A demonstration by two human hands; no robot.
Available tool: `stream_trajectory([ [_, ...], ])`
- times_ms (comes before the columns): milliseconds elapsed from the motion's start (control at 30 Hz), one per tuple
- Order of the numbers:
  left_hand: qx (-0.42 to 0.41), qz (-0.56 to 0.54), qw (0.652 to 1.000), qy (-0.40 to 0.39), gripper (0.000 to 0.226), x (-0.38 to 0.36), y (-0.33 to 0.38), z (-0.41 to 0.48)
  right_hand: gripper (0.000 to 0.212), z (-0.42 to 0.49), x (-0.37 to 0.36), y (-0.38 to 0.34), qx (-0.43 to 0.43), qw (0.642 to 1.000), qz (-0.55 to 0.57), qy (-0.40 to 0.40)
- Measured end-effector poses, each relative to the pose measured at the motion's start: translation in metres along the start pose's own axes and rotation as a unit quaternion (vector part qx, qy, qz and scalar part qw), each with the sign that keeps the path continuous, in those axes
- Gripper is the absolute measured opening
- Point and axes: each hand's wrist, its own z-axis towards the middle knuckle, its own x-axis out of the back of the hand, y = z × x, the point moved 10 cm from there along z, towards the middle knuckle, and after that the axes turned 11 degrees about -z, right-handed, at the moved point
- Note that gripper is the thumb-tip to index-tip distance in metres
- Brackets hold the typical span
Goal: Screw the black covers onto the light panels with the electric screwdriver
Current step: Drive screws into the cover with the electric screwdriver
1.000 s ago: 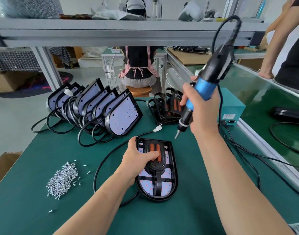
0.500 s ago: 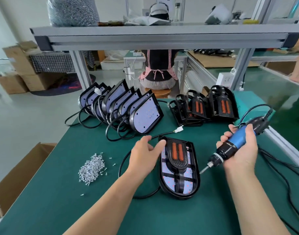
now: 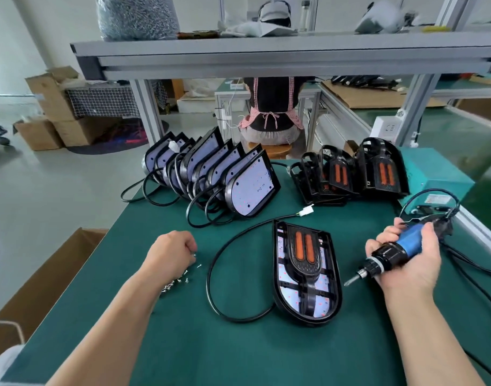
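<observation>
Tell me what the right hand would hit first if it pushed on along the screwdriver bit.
Probably the right rim of the light panel: the right hand aims the electric screwdriver at it, though the bit's height is unclear.

Left hand [image 3: 172,253] is curled down over the little pile of screws [image 3: 180,278] on the green worktop [image 3: 238,344], fingertips pinching at them. Right hand [image 3: 406,260] grips the blue electric screwdriver [image 3: 394,253], bit angled toward the light panel [image 3: 287,274] lying flat between the hands, with the black cover [image 3: 305,263] sitting on it. Further back there's a row of bare panels [image 3: 238,174] stood on edge, and beside them a stack of spare covers [image 3: 350,174].
</observation>
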Motion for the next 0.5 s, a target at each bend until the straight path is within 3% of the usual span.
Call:
stream_trajectory([
  [267, -0.069, 0.065, 0.995, 0.030, 0.012, 0.001, 0.014, 0.000, 0.034, -0.001, -0.001, 0.000, 0.001, 1.000, -0.009, 0.000],
  [400, -0.131, -0.144, 0.978, 0.075, 0.017, 0.007, 0.053, -0.027, 0.031, -0.010, -0.016, -0.003, 0.018, 1.000, -0.014, 0.001],
  [500, -0.124, -0.332, 0.935, -0.009, 0.019, -0.018, 0.091, -0.048, 0.026, -0.022, -0.037, -0.008, 0.037, 0.999, -0.026, 0.001],
])
